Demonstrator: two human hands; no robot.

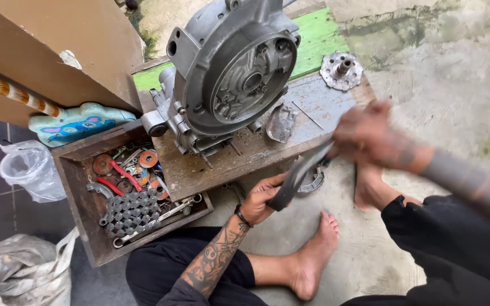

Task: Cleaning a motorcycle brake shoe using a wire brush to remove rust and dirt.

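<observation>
Seated on the floor, barefoot. Left hand (pixel 259 198) closed around the lower end of a dark strap (pixel 299 173), a flat belt-like strip. Strap's long axis rises from the left hand up and rightward to the right hand (pixel 367 136), which is motion-blurred; it looks clenched on the upper end, grip not clear. Both hands on it, one per end. Just beyond the strap: wooden board (pixel 245 156) carrying a grey engine casing (pixel 231 73). Beyond the left hand, to its left: wooden tool box (pixel 80 209).
</observation>
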